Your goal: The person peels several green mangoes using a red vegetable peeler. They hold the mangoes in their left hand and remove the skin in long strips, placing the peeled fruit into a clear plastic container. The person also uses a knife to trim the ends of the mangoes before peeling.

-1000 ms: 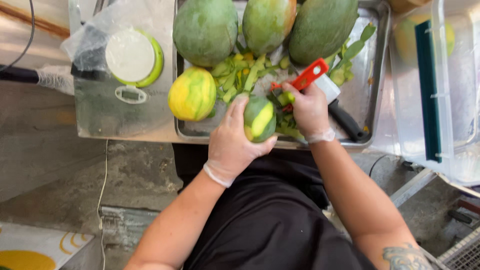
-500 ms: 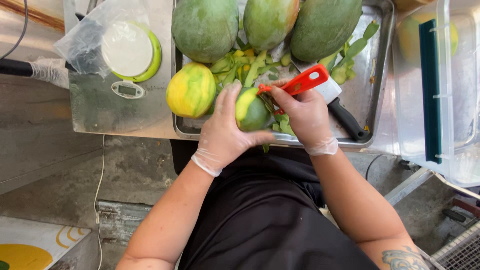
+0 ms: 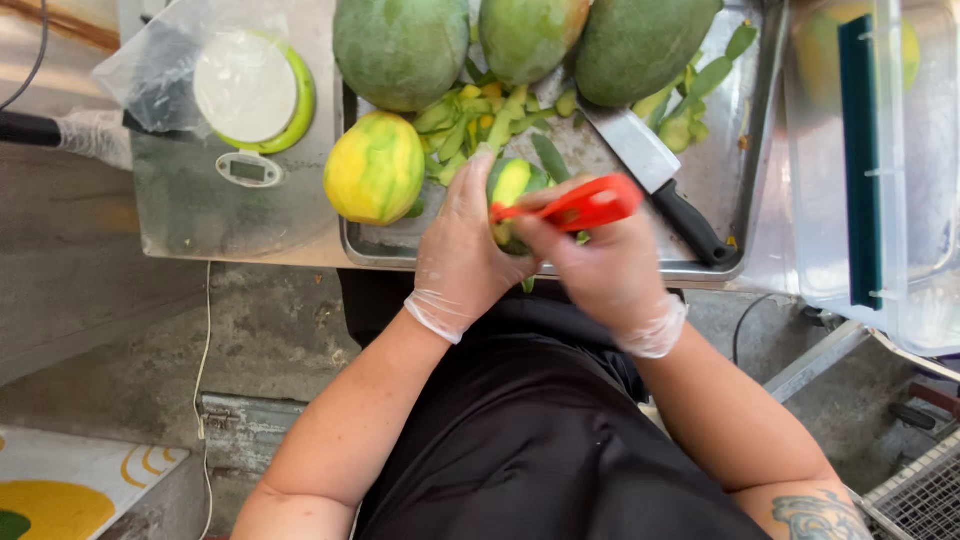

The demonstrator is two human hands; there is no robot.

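Largest first: the clear plastic bin (image 3: 905,200) stood at your right, and what showed through its wall was a dark green bar and something yellow-green behind, too blurred to tell. The metal tray (image 3: 735,150) on the surface held three big green mangoes (image 3: 400,50), a half-peeled yellow one (image 3: 375,168), a heap of green peel strips (image 3: 480,125) and a black-handled knife (image 3: 655,180). Beside the tray sat a small scale (image 3: 250,95) under a plastic bag.

The small mango (image 3: 512,185) was over the tray's near edge, between your hands. Your left hand (image 3: 462,250), gloved, was wrapped around its left side, its grip closed on the fruit. Your right hand (image 3: 605,270) was closed on the red peeler (image 3: 580,205), whose head lay against the mango.

That fruit looked firm and fairly light, but its bared flesh would likely have been wet and slick under a glove. The skin side was the safer place to hold, fingers kept clear of the blade's path.
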